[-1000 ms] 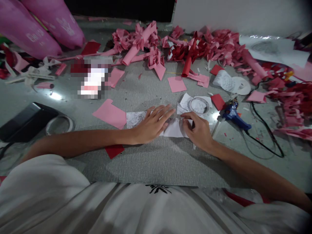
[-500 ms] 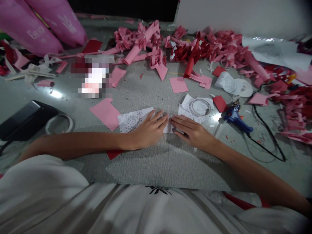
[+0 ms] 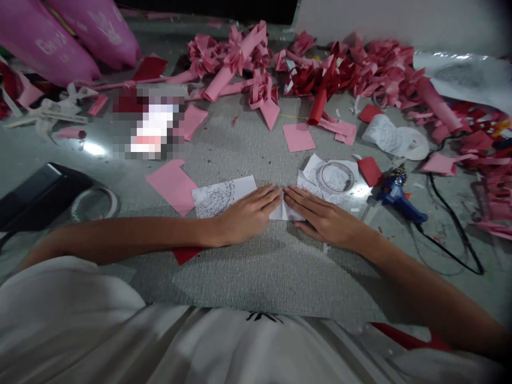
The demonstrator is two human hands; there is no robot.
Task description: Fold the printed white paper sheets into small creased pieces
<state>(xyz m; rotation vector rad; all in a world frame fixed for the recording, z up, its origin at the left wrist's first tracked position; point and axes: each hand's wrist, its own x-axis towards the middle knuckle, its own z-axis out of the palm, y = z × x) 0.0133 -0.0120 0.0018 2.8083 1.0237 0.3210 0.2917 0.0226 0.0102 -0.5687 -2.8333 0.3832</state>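
Observation:
A white paper strip [image 3: 224, 195] printed with a black line drawing lies across the grey mat [image 3: 256, 266]. My left hand [image 3: 246, 213] lies flat on it, fingers stretched toward the right. My right hand [image 3: 324, 218] also lies flat, fingers pointing left and pressing the folded right end of the strip [image 3: 285, 212]. The fingertips of both hands almost meet over the fold.
A blue glue gun [image 3: 396, 194] with a black cord lies to the right, next to a tape ring on printed paper [image 3: 335, 177]. Pink squares [image 3: 173, 185] and a heap of pink and red paper shapes [image 3: 320, 74] fill the back. A black case [image 3: 38, 194] lies left.
My right hand went from pinching the paper's right end to lying flat on it. The right end now lies folded over, and my left hand slid slightly left.

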